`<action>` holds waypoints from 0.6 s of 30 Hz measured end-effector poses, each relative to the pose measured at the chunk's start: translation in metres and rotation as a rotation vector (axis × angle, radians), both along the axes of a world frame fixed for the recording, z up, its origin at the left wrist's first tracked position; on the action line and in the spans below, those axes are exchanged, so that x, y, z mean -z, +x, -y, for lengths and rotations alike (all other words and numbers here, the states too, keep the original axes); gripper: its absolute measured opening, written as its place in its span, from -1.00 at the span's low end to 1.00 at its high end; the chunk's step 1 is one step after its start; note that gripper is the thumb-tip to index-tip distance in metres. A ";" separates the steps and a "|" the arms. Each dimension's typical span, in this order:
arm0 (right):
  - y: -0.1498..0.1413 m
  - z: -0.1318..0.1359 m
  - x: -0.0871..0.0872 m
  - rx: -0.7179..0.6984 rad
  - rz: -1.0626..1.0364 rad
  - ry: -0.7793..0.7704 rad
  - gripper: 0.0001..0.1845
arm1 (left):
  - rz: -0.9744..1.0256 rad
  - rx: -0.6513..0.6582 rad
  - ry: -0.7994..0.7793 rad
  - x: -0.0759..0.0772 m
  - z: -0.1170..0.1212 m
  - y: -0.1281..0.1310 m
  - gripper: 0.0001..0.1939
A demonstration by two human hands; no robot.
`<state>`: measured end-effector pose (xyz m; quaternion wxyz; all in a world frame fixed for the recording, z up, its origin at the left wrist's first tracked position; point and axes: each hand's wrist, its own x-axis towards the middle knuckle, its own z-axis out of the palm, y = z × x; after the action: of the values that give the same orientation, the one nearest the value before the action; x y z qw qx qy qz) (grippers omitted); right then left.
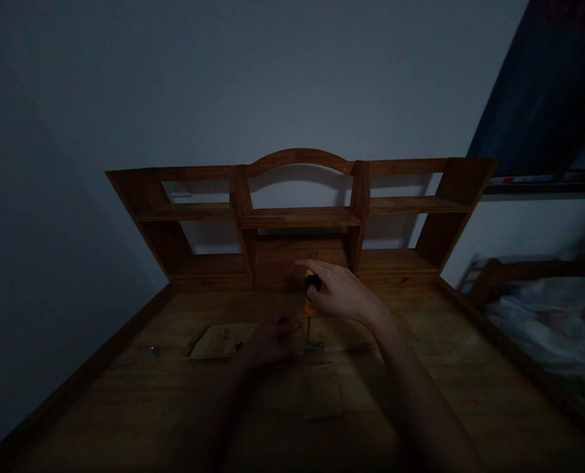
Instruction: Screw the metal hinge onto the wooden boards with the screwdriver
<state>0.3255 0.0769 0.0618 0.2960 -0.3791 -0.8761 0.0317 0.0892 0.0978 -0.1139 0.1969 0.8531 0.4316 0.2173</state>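
Observation:
Upright in my right hand is a yellow-and-black screwdriver, with my fingers closed round its handle. Its shaft reaches down to a small metal piece, perhaps a hinge or bracket, by a flat wooden board. Whether the tip sits in a screw is too dark to tell. My left hand lies low over the board, left of the shaft. Its index finger and thumb are apart and point toward the metal piece; the other fingers are in shadow. A squarish wooden piece lies nearer to me.
A wooden shelf unit stands at the back of the wooden desk, against the wall. Small metal bits lie on the left. Raised edges border the desk. A bed with pale bedding is at the right.

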 end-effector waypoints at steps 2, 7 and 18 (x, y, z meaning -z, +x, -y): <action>0.000 0.000 0.001 -0.008 -0.008 -0.004 -0.50 | -0.002 0.014 0.019 -0.001 0.000 0.000 -0.25; -0.003 -0.001 0.004 0.084 0.036 -0.001 -0.66 | -0.028 0.005 0.019 -0.003 0.000 0.001 -0.25; -0.003 -0.002 0.004 -0.006 -0.030 -0.012 -0.60 | 0.007 0.005 0.007 0.000 0.000 0.001 -0.23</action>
<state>0.3226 0.0793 0.0581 0.3069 -0.3779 -0.8724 0.0436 0.0903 0.0980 -0.1137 0.1960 0.8541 0.4279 0.2214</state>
